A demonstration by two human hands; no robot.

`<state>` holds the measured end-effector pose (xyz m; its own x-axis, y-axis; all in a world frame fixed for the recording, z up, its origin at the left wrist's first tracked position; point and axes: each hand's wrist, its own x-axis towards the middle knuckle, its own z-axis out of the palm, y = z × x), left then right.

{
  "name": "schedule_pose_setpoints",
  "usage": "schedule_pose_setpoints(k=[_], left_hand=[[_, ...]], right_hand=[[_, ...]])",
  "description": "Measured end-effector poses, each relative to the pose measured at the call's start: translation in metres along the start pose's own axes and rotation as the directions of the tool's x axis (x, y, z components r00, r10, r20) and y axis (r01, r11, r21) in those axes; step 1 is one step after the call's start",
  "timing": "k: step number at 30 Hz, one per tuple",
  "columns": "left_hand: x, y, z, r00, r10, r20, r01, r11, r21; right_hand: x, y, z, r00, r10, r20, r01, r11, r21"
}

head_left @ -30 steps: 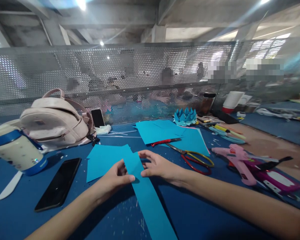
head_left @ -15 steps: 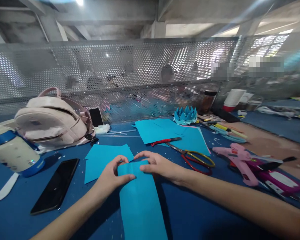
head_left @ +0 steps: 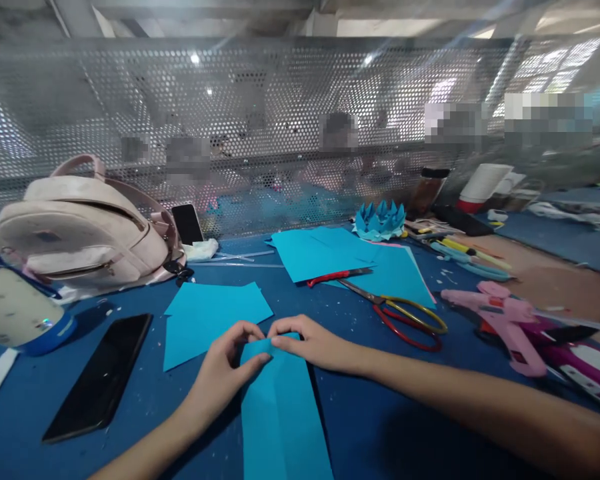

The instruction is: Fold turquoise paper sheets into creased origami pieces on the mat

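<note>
A long strip of blue paper [head_left: 283, 413] runs from the bottom edge of the view up to my hands, with a faint lengthwise crease. My left hand [head_left: 235, 363] pinches its far left corner, thumb on top and fingers curled behind. At the far right corner my right hand [head_left: 307, 340] grips the same edge between thumb and fingers. The two hands nearly meet at that edge, and the fingertips behind the paper are partly hidden. Just beyond the left hand lie blue paper pieces [head_left: 210, 317] on the blue table [head_left: 375, 427].
Scissors [head_left: 395, 313], blue sheets [head_left: 320, 252] and a folded blue paper piece [head_left: 380, 220] lie ahead. A pink glue gun [head_left: 500, 320] is right. A black phone [head_left: 100, 377], tumbler [head_left: 17, 310] and backpack [head_left: 90, 227] stand left. A perforated metal screen [head_left: 280, 113] closes the back.
My right hand has come closer to the left one along the paper's far edge, its fingers now lower over it. The camera view has tilted down slightly.
</note>
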<state>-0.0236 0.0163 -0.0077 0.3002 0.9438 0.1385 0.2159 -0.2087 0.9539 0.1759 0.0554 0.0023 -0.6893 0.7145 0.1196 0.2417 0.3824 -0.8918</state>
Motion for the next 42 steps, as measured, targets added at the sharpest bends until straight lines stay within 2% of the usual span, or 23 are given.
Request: schedule_pose_setpoints(k=[4,13,15,18,19,21,25,28,31,33,35,37,40,42], left_hand=[[-0.002,-0.004,0.003,0.998,-0.067,-0.014,0.065,0.994,-0.091],[0.000,-0.007,0.000,0.992,-0.119,-0.040,0.114,0.987,-0.113],[-0.001,-0.006,-0.003,0.982,-0.144,-0.119,0.136,0.988,-0.073],[-0.001,-0.004,-0.011,0.930,-0.139,-0.340,0.148,0.989,0.001],[-0.002,-0.003,-0.013,0.910,-0.120,-0.396,0.137,0.990,0.015],[-0.002,-0.002,-0.015,0.896,-0.098,-0.434,0.113,0.994,0.009],[-0.003,-0.004,-0.011,0.956,-0.065,-0.286,0.032,0.993,-0.118],[-0.005,-0.004,-0.006,0.988,-0.003,-0.155,-0.005,0.998,-0.055],[-0.006,0.001,-0.005,0.999,-0.039,-0.004,0.039,0.996,0.081],[-0.006,0.005,-0.006,0.994,-0.085,0.072,0.077,0.991,0.111],[-0.006,0.007,-0.008,0.989,-0.115,0.091,0.103,0.987,0.127],[-0.006,0.007,-0.011,0.992,-0.108,0.065,0.095,0.980,0.177],[-0.005,0.005,-0.018,0.998,-0.033,0.047,0.020,0.967,0.254],[-0.004,0.005,-0.024,0.994,0.012,0.109,-0.045,0.949,0.313]], right_hand=[[-0.004,0.000,0.006,1.000,-0.015,-0.024,0.015,1.000,0.018],[-0.005,0.002,0.009,0.998,0.038,-0.039,-0.039,0.999,-0.009],[-0.004,0.001,0.009,0.995,0.090,-0.035,-0.087,0.992,0.093],[-0.001,0.000,0.005,0.987,0.137,0.086,-0.158,0.933,0.323],[0.000,0.000,0.001,0.983,0.133,0.124,-0.168,0.923,0.347],[0.003,-0.002,-0.011,0.981,0.138,0.136,-0.170,0.948,0.269],[0.006,-0.012,-0.039,0.983,0.177,0.055,-0.171,0.980,-0.098],[0.003,-0.023,-0.047,0.980,0.156,0.125,-0.108,0.938,-0.330],[-0.001,-0.030,-0.040,0.965,0.135,0.226,-0.034,0.915,-0.402],[-0.004,-0.031,-0.034,0.961,0.142,0.238,-0.028,0.903,-0.428],[-0.005,-0.032,-0.032,0.955,0.180,0.237,-0.057,0.892,-0.448],[-0.008,-0.033,-0.033,0.943,0.225,0.245,-0.088,0.879,-0.469],[-0.013,-0.034,-0.038,0.935,0.264,0.236,-0.094,0.828,-0.552],[-0.016,-0.033,-0.038,0.944,0.268,0.192,-0.096,0.782,-0.616]])
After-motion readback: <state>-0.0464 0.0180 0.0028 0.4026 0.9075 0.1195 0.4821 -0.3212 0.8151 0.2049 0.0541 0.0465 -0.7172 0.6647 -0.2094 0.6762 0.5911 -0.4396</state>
